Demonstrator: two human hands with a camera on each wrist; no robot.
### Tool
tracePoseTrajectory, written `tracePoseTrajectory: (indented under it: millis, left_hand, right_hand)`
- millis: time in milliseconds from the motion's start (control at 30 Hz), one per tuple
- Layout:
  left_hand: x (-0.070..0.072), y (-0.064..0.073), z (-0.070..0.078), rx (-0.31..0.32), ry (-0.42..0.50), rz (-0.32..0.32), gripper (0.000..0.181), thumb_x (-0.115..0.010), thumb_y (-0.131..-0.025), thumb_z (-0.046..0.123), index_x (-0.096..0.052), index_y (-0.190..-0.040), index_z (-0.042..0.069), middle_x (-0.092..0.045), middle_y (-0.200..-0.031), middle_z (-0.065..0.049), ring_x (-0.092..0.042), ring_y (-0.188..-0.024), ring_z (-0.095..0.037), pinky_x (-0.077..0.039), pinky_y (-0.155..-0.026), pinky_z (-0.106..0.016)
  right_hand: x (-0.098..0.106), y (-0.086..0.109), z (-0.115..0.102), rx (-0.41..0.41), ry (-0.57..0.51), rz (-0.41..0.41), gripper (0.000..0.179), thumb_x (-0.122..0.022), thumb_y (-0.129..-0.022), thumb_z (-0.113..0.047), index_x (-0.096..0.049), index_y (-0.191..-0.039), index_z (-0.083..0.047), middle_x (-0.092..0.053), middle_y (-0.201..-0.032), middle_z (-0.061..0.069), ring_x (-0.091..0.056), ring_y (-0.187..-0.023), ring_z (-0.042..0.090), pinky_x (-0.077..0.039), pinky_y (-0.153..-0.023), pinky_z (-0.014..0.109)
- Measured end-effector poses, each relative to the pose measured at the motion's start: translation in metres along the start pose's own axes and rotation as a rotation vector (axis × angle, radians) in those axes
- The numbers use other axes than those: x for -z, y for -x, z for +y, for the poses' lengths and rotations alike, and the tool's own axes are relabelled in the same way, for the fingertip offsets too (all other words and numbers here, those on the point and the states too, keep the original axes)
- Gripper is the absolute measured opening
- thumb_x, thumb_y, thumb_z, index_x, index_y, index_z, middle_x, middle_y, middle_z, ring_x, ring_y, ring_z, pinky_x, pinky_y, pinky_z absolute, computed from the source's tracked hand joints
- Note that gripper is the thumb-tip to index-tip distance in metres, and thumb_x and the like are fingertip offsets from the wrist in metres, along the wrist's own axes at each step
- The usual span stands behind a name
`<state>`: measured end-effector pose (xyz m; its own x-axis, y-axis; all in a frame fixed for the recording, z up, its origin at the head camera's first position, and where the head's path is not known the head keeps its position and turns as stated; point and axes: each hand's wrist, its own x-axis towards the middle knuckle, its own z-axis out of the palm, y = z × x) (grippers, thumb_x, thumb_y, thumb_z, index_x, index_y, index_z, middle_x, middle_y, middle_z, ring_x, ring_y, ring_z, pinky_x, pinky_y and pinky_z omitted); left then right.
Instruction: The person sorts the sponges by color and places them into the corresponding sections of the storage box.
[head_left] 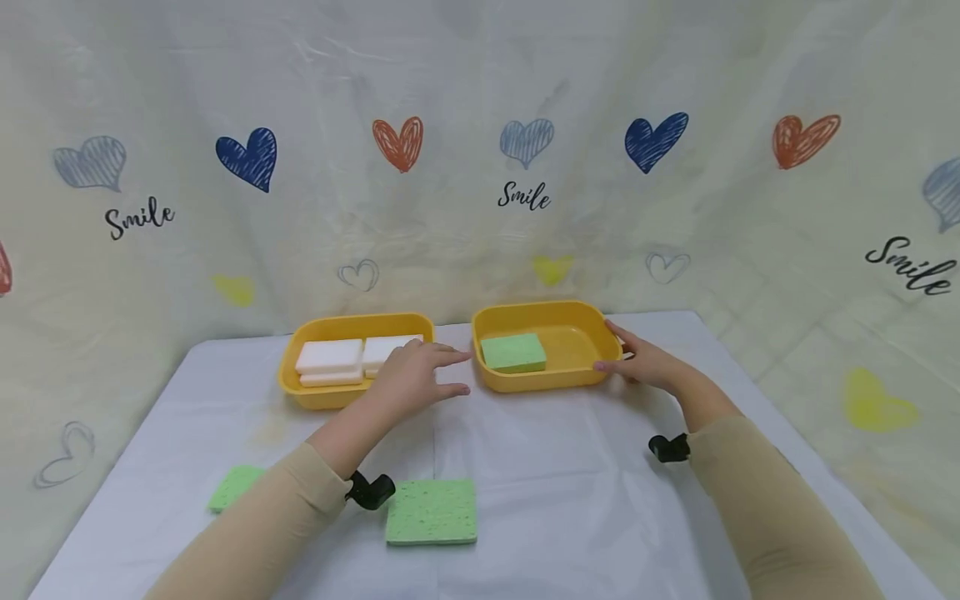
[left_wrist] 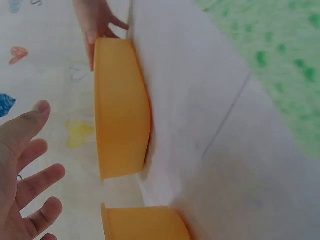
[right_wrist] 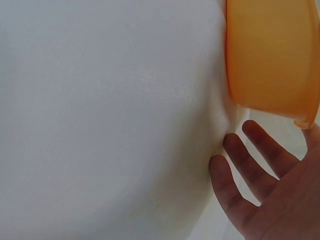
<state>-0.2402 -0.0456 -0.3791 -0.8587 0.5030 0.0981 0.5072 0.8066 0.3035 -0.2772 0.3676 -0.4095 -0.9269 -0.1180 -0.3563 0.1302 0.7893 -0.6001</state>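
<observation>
Two yellow trays stand side by side at the back of the table. In the right tray (head_left: 577, 379) a green sponge (head_left: 513, 353) lies toward the left end. My right hand (head_left: 648, 362) touches that tray's right end, thumb and index finger spread along its rim, the other fingers loose beside it in the right wrist view. The left tray (head_left: 322, 398) holds white sponges (head_left: 330, 357), some stacked. My left hand (head_left: 412, 375) is above its right end, thumb and fingers apart and pointing toward the right tray, with nothing held. Part of the white sponges is hidden behind it.
On the near part of the white-covered table (head_left: 562, 483) lies a flat green sponge (head_left: 432, 512). Another green sponge (head_left: 235, 487) is partly hidden by my left forearm. A curtain (head_left: 465, 225) printed with hearts hangs behind the table.
</observation>
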Motion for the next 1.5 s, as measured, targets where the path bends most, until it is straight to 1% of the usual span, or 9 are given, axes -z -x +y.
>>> tracePoseTrajectory:
  millis: [167,367,533,667,833,1000,1133,1367,1500]
  left_hand:
    - [0.0,0.032,-0.009,-0.021,-0.019,-0.012,0.055,-0.074,-0.085,0.052,-0.062,-0.136,0.034,-0.062,-0.134,0.008,-0.055,-0.12,-0.024,-0.043,-0.102,-0.042]
    - [-0.003,0.072,-0.024,-0.068,0.027,-0.045,0.053,-0.078,-0.081,0.05,-0.066,-0.131,0.036,-0.062,-0.134,0.012,-0.054,-0.121,-0.02,-0.044,-0.099,-0.04]
    - [-0.004,0.098,-0.033,-0.18,0.037,-0.124,0.055,-0.076,-0.082,0.052,-0.064,-0.133,0.036,-0.061,-0.133,0.018,-0.054,-0.117,-0.015,-0.045,-0.098,-0.042]
    - [-0.007,0.113,-0.036,-0.268,0.026,-0.183,0.058,-0.072,-0.082,0.057,-0.062,-0.135,0.036,-0.06,-0.132,0.021,-0.053,-0.108,-0.01,-0.046,-0.093,-0.036]
    - [-0.01,0.127,-0.037,-0.322,0.015,-0.212,0.061,-0.072,-0.08,0.061,-0.062,-0.135,0.036,-0.061,-0.131,0.019,-0.052,-0.101,-0.008,-0.046,-0.085,-0.031]
    - [-0.017,0.138,-0.042,-0.305,0.004,-0.245,0.063,-0.073,-0.077,0.063,-0.06,-0.135,0.042,-0.061,-0.131,0.019,-0.052,-0.103,-0.01,-0.046,-0.087,-0.033]
    - [-0.022,0.142,-0.045,-0.325,-0.004,-0.259,0.066,-0.072,-0.077,0.065,-0.056,-0.138,0.044,-0.06,-0.133,0.017,-0.052,-0.103,-0.01,-0.047,-0.088,-0.035]
    - [-0.026,0.145,-0.041,-0.348,-0.051,-0.265,0.069,-0.072,-0.078,0.065,-0.052,-0.141,0.044,-0.059,-0.135,0.012,-0.053,-0.105,-0.012,-0.047,-0.09,-0.038]
    - [-0.027,0.146,-0.041,-0.362,-0.048,-0.237,0.066,-0.072,-0.08,0.062,-0.053,-0.141,0.044,-0.06,-0.134,0.012,-0.053,-0.104,-0.011,-0.047,-0.089,-0.037]
  right_hand:
    - [0.001,0.0,0.001,0.005,0.027,0.004,0.105,-0.066,-0.086,-0.062,0.003,-0.16,-0.033,-0.029,-0.152,0.028,-0.046,-0.118,0.039,-0.042,-0.1,0.056]
    - [0.0,-0.001,0.002,0.01,0.031,0.0,0.105,-0.065,-0.086,-0.063,0.004,-0.159,-0.034,-0.028,-0.152,0.029,-0.044,-0.12,0.04,-0.04,-0.102,0.059]
    - [0.0,-0.001,0.003,0.003,0.026,-0.004,0.106,-0.065,-0.087,-0.063,0.005,-0.159,-0.032,-0.028,-0.151,0.03,-0.046,-0.116,0.039,-0.04,-0.102,0.06]
    - [0.0,0.001,0.002,-0.003,0.027,-0.002,0.106,-0.065,-0.087,-0.063,0.006,-0.159,-0.033,-0.03,-0.15,0.03,-0.049,-0.109,0.036,-0.038,-0.102,0.062]
    - [0.0,0.001,0.001,-0.018,0.024,0.0,0.106,-0.065,-0.086,-0.063,0.006,-0.159,-0.034,-0.031,-0.149,0.029,-0.049,-0.107,0.035,-0.04,-0.101,0.061]
    - [-0.001,0.001,-0.002,-0.018,0.022,-0.004,0.105,-0.065,-0.087,-0.063,0.006,-0.159,-0.034,-0.032,-0.148,0.03,-0.05,-0.105,0.035,-0.039,-0.101,0.063]
    - [-0.001,0.001,-0.001,-0.014,0.025,-0.001,0.105,-0.065,-0.087,-0.062,0.006,-0.159,-0.034,-0.033,-0.148,0.029,-0.05,-0.105,0.034,-0.039,-0.101,0.063]
    - [-0.001,0.0,0.001,-0.004,0.03,-0.002,0.105,-0.065,-0.088,-0.061,0.006,-0.159,-0.032,-0.033,-0.148,0.031,-0.051,-0.102,0.032,-0.041,-0.099,0.06]
    - [-0.002,0.001,-0.001,-0.007,0.029,-0.001,0.104,-0.066,-0.088,-0.06,0.005,-0.159,-0.033,-0.034,-0.146,0.03,-0.052,-0.099,0.031,-0.045,-0.094,0.053]
